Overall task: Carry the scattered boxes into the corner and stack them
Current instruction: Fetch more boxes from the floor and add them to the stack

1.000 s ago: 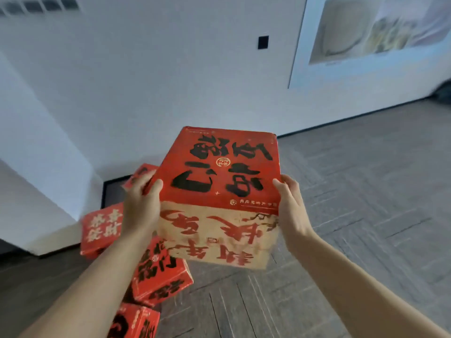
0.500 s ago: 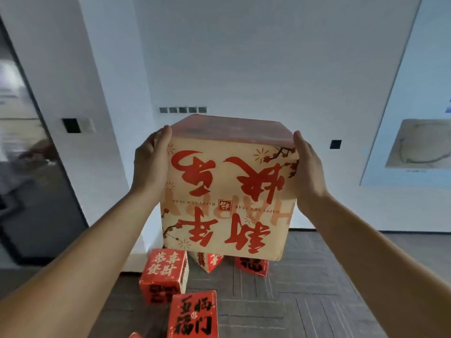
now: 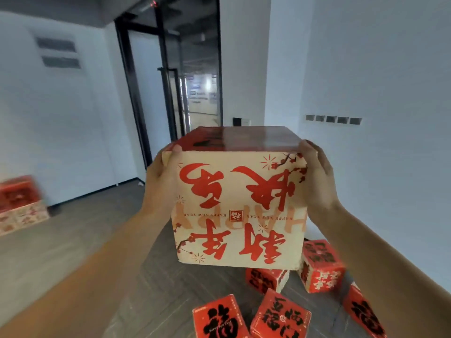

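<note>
Left hand (image 3: 159,184): grips the left side of the large box (image 3: 240,211); your thumb hooks onto the cream front face near the top corner.
Right hand (image 3: 317,184): grips the right side, fingertips up at the top edge. How the fingers lie behind the box, you cannot tell.
Large box: carried between both hands, clear of the floor (image 3: 73,245), roughly level. Cream printed face toward you, print upside down, red face on top.
Small red boxes: five in view on the floor below the load and to its right, (image 3: 321,264), (image 3: 266,280), (image 3: 219,318), (image 3: 280,317), (image 3: 363,311). They are loosely gathered and turned at different angles, and none sits on another.
Corner (image 3: 302,113): ahead and slightly right, its lower part hidden behind your load.
Stray box (image 3: 19,203): far left by the wall, blurred, well apart from the group.
Key relation: the set-down spot lies below and right of the load, on your right hand's side. The box looks near-cubic, so its long axis matters little.
Judgement: the carry looks nearly over and placement is next. Lower toward the right, and watch the small boxes hidden under the load.
</note>
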`<state>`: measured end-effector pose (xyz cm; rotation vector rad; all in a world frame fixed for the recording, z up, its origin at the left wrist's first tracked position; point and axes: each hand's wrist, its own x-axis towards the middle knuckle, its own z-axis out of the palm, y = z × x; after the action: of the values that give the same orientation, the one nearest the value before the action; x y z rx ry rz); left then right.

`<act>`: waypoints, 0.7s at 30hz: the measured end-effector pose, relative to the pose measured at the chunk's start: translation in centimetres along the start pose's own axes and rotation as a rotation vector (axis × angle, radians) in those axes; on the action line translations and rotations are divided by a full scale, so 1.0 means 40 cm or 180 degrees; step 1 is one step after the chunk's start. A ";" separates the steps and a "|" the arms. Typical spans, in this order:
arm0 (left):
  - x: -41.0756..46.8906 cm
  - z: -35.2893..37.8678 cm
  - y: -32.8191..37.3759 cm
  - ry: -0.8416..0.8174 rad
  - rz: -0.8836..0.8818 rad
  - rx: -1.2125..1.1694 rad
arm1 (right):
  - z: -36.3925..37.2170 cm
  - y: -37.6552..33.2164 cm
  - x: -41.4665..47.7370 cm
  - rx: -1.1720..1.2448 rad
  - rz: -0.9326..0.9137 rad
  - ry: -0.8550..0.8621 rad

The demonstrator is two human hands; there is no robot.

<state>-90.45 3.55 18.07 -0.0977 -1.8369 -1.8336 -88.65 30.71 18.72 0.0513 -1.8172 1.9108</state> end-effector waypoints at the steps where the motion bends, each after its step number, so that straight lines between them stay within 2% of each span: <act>1: -0.002 -0.055 0.003 0.0132 0.0043 0.0052 | 0.050 0.005 -0.011 0.0039 -0.0001 -0.0123; 10: -0.007 -0.554 0.041 0.1178 0.0114 0.0550 | 0.564 0.032 -0.129 0.0581 0.0218 -0.1110; 16: 0.032 -0.923 0.061 0.1552 0.0306 0.0743 | 0.942 0.017 -0.236 0.0661 0.0232 -0.1564; 21: 0.094 -1.203 0.065 0.1731 0.0370 0.0882 | 1.237 -0.005 -0.329 0.0645 0.0143 -0.1728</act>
<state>-77.34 -42.99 18.66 0.3537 -1.6267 -1.3378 -92.21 -20.35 19.57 0.6603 -1.9463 2.2610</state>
